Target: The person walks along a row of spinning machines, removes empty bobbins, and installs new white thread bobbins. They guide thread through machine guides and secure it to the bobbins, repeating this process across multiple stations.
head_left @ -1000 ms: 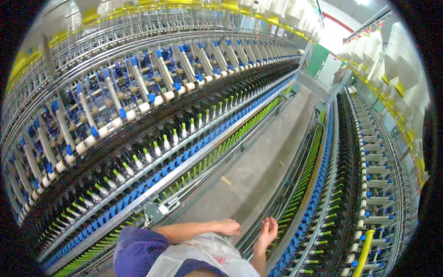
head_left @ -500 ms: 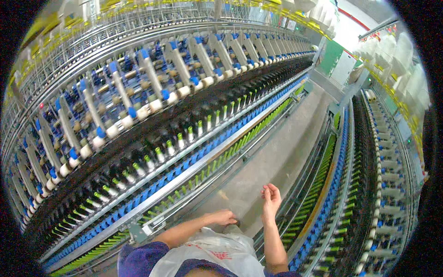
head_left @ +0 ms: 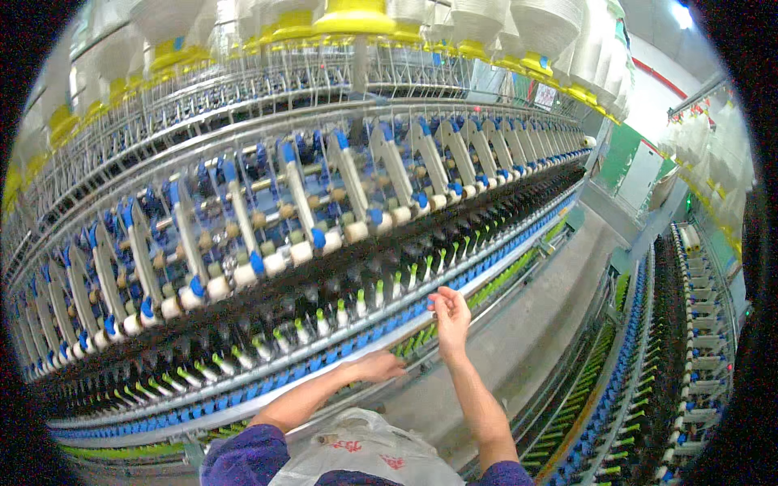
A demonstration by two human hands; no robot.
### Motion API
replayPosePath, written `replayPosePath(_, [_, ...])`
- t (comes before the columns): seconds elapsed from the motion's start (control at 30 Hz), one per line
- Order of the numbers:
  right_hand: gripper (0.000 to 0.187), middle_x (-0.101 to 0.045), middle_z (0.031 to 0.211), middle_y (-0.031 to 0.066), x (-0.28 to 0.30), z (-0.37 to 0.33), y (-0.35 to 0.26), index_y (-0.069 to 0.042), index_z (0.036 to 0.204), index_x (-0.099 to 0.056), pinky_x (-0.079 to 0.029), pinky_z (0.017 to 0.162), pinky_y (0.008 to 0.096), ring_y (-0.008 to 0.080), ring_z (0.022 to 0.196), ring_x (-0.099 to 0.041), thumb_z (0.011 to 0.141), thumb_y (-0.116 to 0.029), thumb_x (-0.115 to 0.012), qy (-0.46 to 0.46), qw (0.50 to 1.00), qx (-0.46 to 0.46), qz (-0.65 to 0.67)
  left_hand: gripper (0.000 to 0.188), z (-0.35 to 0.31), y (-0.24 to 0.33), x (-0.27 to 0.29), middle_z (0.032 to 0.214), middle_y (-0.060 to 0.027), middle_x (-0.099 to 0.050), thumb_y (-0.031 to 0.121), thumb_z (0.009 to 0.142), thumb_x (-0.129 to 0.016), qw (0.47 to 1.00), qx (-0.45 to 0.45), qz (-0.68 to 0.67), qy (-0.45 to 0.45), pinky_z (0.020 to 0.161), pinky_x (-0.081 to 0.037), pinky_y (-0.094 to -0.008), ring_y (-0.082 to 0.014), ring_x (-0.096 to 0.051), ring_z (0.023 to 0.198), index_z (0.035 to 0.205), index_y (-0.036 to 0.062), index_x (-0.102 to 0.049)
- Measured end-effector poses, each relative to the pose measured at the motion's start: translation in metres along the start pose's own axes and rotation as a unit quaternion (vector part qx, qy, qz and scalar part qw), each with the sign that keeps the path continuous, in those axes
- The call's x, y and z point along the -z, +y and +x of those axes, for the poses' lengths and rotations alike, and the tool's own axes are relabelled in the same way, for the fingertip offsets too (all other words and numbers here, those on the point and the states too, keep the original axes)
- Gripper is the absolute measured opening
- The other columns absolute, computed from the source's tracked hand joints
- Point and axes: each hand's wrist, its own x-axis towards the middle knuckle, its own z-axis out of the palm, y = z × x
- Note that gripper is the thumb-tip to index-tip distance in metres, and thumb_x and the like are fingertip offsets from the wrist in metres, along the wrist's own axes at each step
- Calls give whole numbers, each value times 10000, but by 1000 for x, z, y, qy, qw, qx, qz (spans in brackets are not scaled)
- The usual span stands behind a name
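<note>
A long spinning frame point(head_left: 275, 263) runs along my left side, with a row of bobbins with lime-green tops point(head_left: 340, 312) below its white rollers point(head_left: 217, 287). My right hand point(head_left: 450, 317) is raised just in front of the frame's lower rail, its fingers curled in toward the thumb; whatever they pinch, if anything, is too small to make out. Lower and to the left, my left hand point(head_left: 379, 366) reaches over the pale rail point(head_left: 312, 373), back of the hand up. Its fingertips point down and are partly hidden, close to the green pegs point(head_left: 417, 340) under the rail.
White yarn cones point(head_left: 547, 28) on yellow holders hang overhead. A second spinning frame point(head_left: 648, 340) stands on the right, across a narrow grey aisle floor point(head_left: 559, 300). A green and white door point(head_left: 636, 178) is at the far end. I wear a whitish apron point(head_left: 356, 441).
My view has turned toward the left frame, bringing the overhead cones in. Both hands have moved from over the aisle to the left frame's rail; the right one is now in front of the bobbins.
</note>
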Motion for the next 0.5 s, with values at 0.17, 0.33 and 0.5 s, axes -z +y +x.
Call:
replayPosePath(0.17, [168, -648, 916, 61, -26, 147, -15, -6, 1069, -559, -458, 650, 222, 78, 751, -579, 916, -63, -518, -75, 995, 69, -5, 290, 66, -8, 144, 852, -206, -645, 277, 879, -541, 977, -17, -5, 212, 703, -497, -455, -386, -621, 781, 989, 28, -643])
replayPosePath(0.33, [188, -634, 907, 36, -86, 325, -41, -6, 1066, -604, -438, 671, 231, 104, 743, -536, 926, -98, -518, -128, 964, 221, -69, 266, 109, -1, 299, 792, -191, -641, 274, 871, -555, 931, -13, 59, 359, 650, -481, -452, -368, -622, 725, 886, 26, -651])
replayPosePath(0.5, [464, -537, 1179, 88, -186, 510, -80, 7, 1299, -439, -399, 880, 324, 175, 1017, -503, 939, -274, -524, -257, 947, 181, 69, 257, 156, 6, 461, 758, -190, -624, 244, 888, -520, 813, 7, 129, 568, 651, -452, -469, -368, -612, 711, 908, 8, -621])
